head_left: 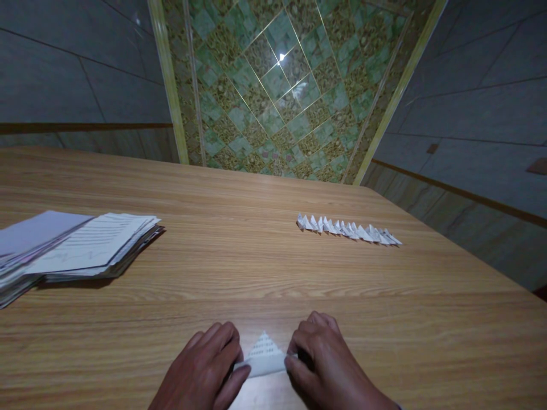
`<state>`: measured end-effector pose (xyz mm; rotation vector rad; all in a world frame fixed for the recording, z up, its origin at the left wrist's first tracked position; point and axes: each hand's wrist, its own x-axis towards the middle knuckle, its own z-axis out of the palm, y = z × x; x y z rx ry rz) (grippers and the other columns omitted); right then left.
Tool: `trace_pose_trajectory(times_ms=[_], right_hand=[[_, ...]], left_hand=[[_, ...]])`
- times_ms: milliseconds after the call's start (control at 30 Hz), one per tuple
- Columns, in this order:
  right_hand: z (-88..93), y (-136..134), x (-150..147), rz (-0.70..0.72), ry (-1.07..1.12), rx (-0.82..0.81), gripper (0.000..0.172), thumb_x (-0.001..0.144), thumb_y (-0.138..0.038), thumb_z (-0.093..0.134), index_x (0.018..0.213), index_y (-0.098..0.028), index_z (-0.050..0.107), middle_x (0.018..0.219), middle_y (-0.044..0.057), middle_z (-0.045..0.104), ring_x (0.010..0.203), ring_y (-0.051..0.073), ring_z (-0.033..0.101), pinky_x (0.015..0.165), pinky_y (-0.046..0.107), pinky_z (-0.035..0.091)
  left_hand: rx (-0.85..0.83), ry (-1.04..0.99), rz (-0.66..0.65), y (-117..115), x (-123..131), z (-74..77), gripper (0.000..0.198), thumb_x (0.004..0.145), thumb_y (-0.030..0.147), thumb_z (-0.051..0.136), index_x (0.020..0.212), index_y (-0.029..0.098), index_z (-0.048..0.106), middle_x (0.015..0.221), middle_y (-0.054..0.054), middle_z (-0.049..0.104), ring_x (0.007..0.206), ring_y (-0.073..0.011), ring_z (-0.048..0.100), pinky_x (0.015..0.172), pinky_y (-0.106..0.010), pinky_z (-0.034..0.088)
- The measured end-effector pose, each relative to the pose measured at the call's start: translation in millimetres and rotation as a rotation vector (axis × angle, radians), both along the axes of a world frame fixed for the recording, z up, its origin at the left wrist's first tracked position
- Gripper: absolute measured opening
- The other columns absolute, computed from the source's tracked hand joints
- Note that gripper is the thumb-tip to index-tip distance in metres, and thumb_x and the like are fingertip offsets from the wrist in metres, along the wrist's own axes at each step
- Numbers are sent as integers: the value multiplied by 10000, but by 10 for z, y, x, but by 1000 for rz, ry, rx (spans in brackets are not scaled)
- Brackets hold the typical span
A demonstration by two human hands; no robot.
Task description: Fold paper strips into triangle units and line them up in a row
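A small sheet of printed paper [265,360], folded to a triangular point with a flat band along its lower edge, lies low in the head view between my hands. My left hand [205,364] is closed on its left end, thumb along the band. On the right end, my right hand [322,361] pinches the paper between thumb and curled fingers. The paper's tip points away from me, and its two outer corners are hidden by my fingers.
A row of several small folded paper pieces [348,229] stands at the right on the wooden table [222,245]. At the left lies a thick stack of paper sheets [94,245], some with writing. Beyond the table's far edge is a patterned green tiled surface [277,102].
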<state>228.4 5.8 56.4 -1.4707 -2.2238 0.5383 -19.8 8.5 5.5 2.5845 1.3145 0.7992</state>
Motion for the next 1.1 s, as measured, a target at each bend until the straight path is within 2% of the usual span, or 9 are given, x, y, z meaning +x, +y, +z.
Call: trace_pose_trajectory(times_ms=[200,367,567,667,733,867,1000,1100], right_hand=[[69,15,-44,-21,-78,-86,111,778,-76,698,770,-184,671,826,10,694,915,203,582,899,337,360],[44,30,-43,-47,-98,-70,125,746,-87,728,733,-181,648,806,11,681,890,210,572,903,355,358],[20,17,-49,-38,-107,-33,134,774,-95,755,751,-188,662,835,9,695,900,215,580,898,363,364],[3,14,-42,-54,-114,-15,155,756,-99,785,739,-193,663,812,4,695,885,222,584,874,365,369],[-6,17,-18,-73,-110,-2,179,737,-88,795,723,-197,654,792,0,690,874,225,584,847,360,372],[-15,11,32,-122,-64,12,220,708,-41,774,708,-210,635,756,-8,670,839,222,586,792,340,374],[-62,-37,-61,-148,-8,100,224,736,-35,721,705,-220,599,730,-1,643,811,228,575,733,326,380],[-168,-72,-225,-97,35,217,215,763,-64,712,758,-223,567,755,-13,643,796,215,575,767,342,406]], left_hand=[[56,15,15,42,11,6,96,891,201,658,826,247,605,810,0,624,724,-239,613,642,-330,431],[97,50,13,39,11,26,124,878,223,687,812,242,584,796,1,612,707,-240,611,622,-324,430],[99,52,3,52,8,66,156,882,252,704,818,246,562,772,17,616,671,-218,607,591,-301,426],[99,56,-46,71,14,92,97,900,211,666,947,257,594,871,6,667,749,-212,636,645,-293,464],[97,97,-92,74,29,112,135,930,175,610,1019,276,614,974,-2,697,819,-201,652,693,-275,485],[85,92,-146,59,76,180,67,970,251,618,996,294,662,1092,12,727,903,-184,675,780,-254,520],[-28,-42,-77,59,116,223,90,962,310,644,1033,298,698,949,41,754,792,-164,687,727,-230,540],[16,-76,-96,74,116,203,115,968,377,640,1031,308,708,914,38,753,776,-162,688,681,-217,537]])
